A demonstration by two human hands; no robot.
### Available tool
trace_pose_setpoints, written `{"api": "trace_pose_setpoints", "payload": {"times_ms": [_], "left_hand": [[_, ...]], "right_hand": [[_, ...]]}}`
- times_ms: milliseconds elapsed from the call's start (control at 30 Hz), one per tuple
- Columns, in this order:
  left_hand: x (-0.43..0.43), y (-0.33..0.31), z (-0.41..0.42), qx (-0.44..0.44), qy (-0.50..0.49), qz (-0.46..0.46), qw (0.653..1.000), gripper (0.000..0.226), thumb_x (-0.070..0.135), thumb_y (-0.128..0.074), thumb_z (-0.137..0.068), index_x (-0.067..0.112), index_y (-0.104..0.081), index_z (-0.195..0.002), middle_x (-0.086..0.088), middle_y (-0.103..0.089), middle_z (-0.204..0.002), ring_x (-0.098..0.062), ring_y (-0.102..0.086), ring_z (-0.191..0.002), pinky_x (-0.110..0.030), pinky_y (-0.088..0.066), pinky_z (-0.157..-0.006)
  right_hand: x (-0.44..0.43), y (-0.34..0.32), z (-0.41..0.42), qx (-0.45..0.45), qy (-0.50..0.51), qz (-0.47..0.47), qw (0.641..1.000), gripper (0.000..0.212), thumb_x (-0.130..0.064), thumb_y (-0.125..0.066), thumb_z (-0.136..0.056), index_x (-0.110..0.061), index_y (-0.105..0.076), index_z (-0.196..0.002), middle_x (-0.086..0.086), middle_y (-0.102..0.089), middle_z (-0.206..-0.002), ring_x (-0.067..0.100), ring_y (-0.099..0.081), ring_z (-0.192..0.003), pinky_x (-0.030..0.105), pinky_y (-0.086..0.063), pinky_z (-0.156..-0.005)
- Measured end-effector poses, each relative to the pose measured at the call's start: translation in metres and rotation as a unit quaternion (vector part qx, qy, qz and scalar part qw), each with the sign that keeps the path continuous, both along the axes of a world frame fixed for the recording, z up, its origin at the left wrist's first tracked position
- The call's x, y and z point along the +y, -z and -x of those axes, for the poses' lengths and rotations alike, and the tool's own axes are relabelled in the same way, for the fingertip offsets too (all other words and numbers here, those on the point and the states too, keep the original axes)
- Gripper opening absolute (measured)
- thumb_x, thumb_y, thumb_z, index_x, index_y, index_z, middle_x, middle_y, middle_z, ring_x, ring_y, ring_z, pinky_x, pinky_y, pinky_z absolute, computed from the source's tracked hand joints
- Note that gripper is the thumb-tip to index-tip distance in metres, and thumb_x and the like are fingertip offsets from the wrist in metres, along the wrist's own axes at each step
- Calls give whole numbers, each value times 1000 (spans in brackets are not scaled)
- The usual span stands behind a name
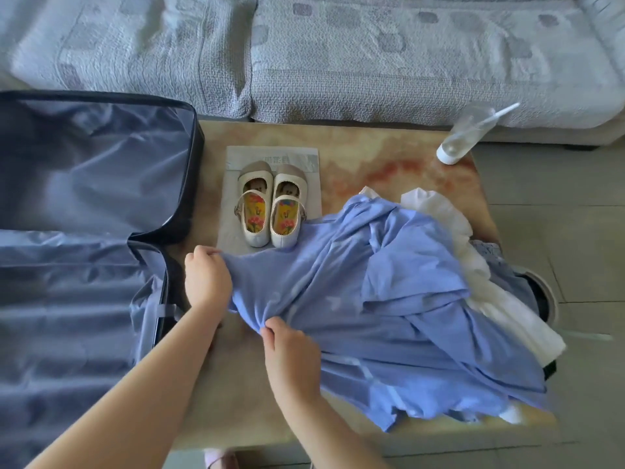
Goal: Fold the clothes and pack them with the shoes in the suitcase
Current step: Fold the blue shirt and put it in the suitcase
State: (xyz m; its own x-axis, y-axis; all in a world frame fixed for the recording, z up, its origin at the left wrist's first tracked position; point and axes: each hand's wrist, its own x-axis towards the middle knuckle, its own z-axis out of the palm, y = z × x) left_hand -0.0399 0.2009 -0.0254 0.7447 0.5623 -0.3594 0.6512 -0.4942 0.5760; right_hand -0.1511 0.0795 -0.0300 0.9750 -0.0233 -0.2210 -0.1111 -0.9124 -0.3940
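Farthest left, the suitcase (84,164) lies opened flat, both halves showing grey-blue lining. Its right side overlaps the left edge of the table (389,154). Just beside that side, the left hand (206,279) has its fingers curled tight on the far corner of the blue garment (389,282), and the cloth is drawn taut there. Beyond the hand, the pair of shoes (270,208) stands side by side on a pale sheet (270,155), the nearer ends just beside the garment's edge. Closer to the camera, the right hand (291,353) pinches a bunched fold of the same garment between thumb and fingertips.

The blue cloth spreads rumpled over the table's right half and hangs past the near edge. Under it, at the right, lies a white garment (439,211), and a patterned grey-blue piece (490,252) shows beside that at the table's right edge. Bare tabletop lies between the shoes and a clear bottle (463,137) at the far right corner, and also along the near edge between the two forearms. A sofa (338,55) runs behind the table, and tiled floor (558,184) lies along the right.
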Motion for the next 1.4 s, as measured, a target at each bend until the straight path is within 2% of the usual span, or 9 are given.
{"api": "trace_pose_setpoints", "payload": {"times_ms": [200, 333, 433, 733, 933, 1133, 1200, 1333, 1400], "left_hand": [[20, 29, 14, 71, 81, -6, 994, 33, 15, -39, -93, 10, -64, -113, -16, -49, -121, -30, -49, -93, -36, -42, -84], [15, 48, 26, 98, 137, -21, 986, 28, 18, -48, -92, 15, -63, -115, -15, -46, -126, -34, -38, -120, -39, -35, -97], [4, 62, 34, 109, 178, -22, 978, 33, 18, -53, -92, 14, -55, -125, -13, -45, -132, -33, -38, -122, -41, -38, -97], [-6, 106, -6, 112, 245, -41, 962, 61, 31, -57, -92, 16, -30, -145, -4, -36, -149, -23, -32, -137, -42, -28, -110], [-10, 121, -14, 163, 293, -71, 940, 56, 36, -51, -95, 18, -28, -143, -8, -62, -121, -29, -48, -122, -42, -23, -109], [-1, 120, -3, 182, 257, 84, 946, 36, 29, -52, -93, 21, -54, -128, -8, -65, -112, -28, -59, -103, -28, -42, -73], [0, 119, -1, 226, 270, 109, 930, 26, 36, -50, -95, 17, -65, -104, -8, -64, -86, -27, -58, -92, -28, -42, -64], [-2, 118, 0, 184, 218, 116, 951, 56, 45, -34, -99, 15, -69, -67, -11, -58, -109, -22, -45, -116, -33, -38, -96], [-6, 116, -3, 160, 219, 126, 954, 51, 36, -36, -100, 11, -66, -68, -11, -61, -99, -26, -54, -108, -33, -40, -89]], "right_hand": [[11, 19, -9, 128, -14, -40, 991, 27, -33, -34, -101, -17, -57, -104, 7, -65, -107, 31, -59, -97, 35, -35, -69], [-33, 30, -36, -39, -12, -3, 999, 10, -19, -72, -80, -14, -66, -86, 1, -68, -82, 27, -65, -77, 32, -48, -63], [-76, 43, -60, -96, -33, 71, 992, 34, -10, -90, -53, -9, -69, -80, 9, -70, -85, 31, -67, -77, 38, -55, -69], [-159, 59, -142, -66, 81, 185, 977, 66, -25, -77, -77, -2, -50, -132, 24, -44, -141, 42, -35, -132, 50, -26, -109], [-161, 62, -155, -64, 113, 185, 974, 35, -16, -68, -84, -7, -58, -117, 18, -67, -104, 38, -59, -103, 48, -19, -111], [-134, 58, -132, -112, 44, 50, 992, 16, 5, -65, -70, -6, -66, -82, 13, -66, -82, 39, -60, -77, 47, -45, -83], [-127, 56, -123, -74, 36, 34, 996, 12, 3, -63, -71, -5, -63, -80, 13, -63, -84, 38, -59, -79, 44, -43, -79], [-126, 58, -115, -22, 36, 86, 995, 5, -12, -64, -76, -9, -62, -73, 12, -61, -89, 36, -56, -87, 39, -36, -84], [-129, 60, -116, -47, 44, 90, 994, 24, -23, -70, -78, -15, -56, -60, 9, -62, -81, 35, -56, -80, 39, -37, -80]]}}
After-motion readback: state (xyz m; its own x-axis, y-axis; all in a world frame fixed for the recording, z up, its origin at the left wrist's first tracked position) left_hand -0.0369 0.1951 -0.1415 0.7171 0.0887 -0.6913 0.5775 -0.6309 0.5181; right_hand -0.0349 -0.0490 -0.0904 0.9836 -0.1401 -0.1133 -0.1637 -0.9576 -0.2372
